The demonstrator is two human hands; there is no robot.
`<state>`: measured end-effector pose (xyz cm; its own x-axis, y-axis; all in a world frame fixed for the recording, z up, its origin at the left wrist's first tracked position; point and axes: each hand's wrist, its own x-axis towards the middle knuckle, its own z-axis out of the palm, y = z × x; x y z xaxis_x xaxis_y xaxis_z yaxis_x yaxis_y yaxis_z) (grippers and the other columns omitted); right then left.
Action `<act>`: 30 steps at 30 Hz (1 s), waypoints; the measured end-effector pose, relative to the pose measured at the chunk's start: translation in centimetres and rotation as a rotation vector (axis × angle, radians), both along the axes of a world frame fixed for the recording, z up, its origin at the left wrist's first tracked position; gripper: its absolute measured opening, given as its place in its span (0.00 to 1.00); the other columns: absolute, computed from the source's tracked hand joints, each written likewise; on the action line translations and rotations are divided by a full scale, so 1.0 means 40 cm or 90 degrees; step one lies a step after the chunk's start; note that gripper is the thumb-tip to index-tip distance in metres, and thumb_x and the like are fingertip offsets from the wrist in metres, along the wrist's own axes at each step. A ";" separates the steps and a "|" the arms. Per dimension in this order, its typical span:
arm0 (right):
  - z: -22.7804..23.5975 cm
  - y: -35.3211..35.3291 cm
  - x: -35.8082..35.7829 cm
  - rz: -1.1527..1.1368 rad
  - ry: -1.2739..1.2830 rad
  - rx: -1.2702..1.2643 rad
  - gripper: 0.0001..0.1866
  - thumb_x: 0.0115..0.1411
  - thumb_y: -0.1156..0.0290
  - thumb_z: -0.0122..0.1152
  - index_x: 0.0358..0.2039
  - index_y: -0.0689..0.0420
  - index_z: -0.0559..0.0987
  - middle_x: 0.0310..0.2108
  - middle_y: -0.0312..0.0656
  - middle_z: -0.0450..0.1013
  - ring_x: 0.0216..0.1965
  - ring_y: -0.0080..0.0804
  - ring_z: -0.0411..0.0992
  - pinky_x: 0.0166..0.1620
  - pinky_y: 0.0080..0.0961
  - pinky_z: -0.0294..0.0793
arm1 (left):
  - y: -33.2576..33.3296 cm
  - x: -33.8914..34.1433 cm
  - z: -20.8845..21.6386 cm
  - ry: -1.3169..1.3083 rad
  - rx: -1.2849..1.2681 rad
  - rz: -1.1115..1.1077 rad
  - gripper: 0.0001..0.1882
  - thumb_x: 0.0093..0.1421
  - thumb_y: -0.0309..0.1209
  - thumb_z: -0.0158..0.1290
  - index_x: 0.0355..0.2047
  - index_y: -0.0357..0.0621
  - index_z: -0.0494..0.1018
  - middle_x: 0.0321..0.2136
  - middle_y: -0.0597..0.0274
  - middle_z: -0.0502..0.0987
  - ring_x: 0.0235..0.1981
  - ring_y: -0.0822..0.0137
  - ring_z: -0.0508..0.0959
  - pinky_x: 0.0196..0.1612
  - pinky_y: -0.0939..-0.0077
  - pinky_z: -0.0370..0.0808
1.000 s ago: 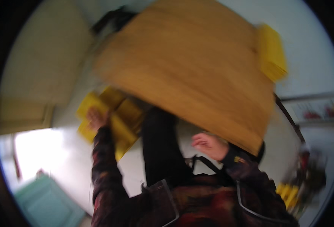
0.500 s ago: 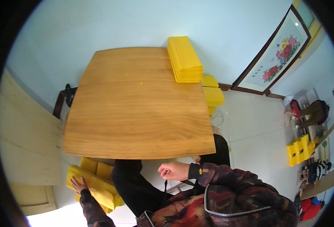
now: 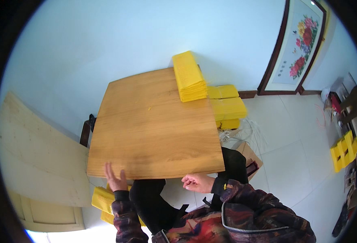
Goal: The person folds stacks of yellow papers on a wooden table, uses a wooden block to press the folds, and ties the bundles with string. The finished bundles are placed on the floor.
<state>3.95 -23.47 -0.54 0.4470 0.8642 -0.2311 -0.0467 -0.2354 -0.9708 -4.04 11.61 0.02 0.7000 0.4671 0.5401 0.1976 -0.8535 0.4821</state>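
Note:
My left hand (image 3: 116, 178), fingers spread and holding nothing, is at the near left edge of the wooden table (image 3: 154, 137). Below it, partly hidden by my arm and sleeve, are yellow paper bundles (image 3: 102, 199) at the lower left. My right hand (image 3: 198, 183) is over my lap, just by the table's near edge, with its fingers curled in and nothing showing in them. A tall stack of yellow paper sheets (image 3: 188, 77) lies at the table's far right corner.
More yellow bundles (image 3: 229, 108) are piled beside the table's right side, near loose clear strapping (image 3: 247, 131) and a cardboard box (image 3: 249, 156). A pale wooden panel (image 3: 45, 150) stands at left. A framed flower picture (image 3: 296, 48) leans against the wall at right.
My left hand has left the yellow bundles at lower left and risen to the table's near edge. The right hand stays curled over my lap. The view has shifted.

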 end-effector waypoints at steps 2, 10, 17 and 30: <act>-0.017 -0.025 0.014 -0.047 0.025 0.049 0.18 0.58 0.69 0.51 0.46 0.66 0.65 0.37 0.45 0.71 0.35 0.25 0.70 0.40 0.22 0.70 | -0.083 0.070 0.021 0.026 -0.026 -0.108 0.31 0.47 0.23 0.54 0.54 0.42 0.60 0.56 0.48 0.58 0.57 0.49 0.59 0.57 0.63 0.59; -0.040 -0.120 0.040 -0.129 0.148 0.167 0.17 0.61 0.69 0.48 0.46 0.67 0.62 0.36 0.49 0.70 0.30 0.29 0.73 0.36 0.22 0.72 | -0.304 0.206 -0.023 0.145 -0.049 -0.318 0.27 0.49 0.27 0.54 0.51 0.42 0.63 0.55 0.51 0.61 0.56 0.50 0.60 0.56 0.62 0.60; -0.015 -0.177 0.054 -0.181 0.204 0.190 0.17 0.61 0.67 0.48 0.46 0.65 0.63 0.37 0.46 0.71 0.32 0.27 0.72 0.35 0.20 0.71 | -0.283 0.203 -0.042 0.211 0.012 -0.316 0.25 0.50 0.31 0.54 0.50 0.41 0.64 0.53 0.50 0.62 0.55 0.50 0.61 0.56 0.62 0.58; 0.527 -0.506 0.053 -0.525 -0.415 0.369 0.25 0.51 0.79 0.52 0.51 0.61 0.61 0.40 0.43 0.69 0.38 0.25 0.69 0.41 0.23 0.68 | -0.444 0.106 0.636 -0.371 0.089 -0.537 0.35 0.58 0.48 0.43 0.55 0.29 0.54 0.54 0.41 0.60 0.57 0.48 0.60 0.60 0.58 0.51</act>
<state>6.06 -43.70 20.52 0.8029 0.1635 0.5733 0.5617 0.1147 -0.8193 0.18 -6.14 25.46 0.3827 -0.1468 0.9121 -0.7229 -0.6623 0.1967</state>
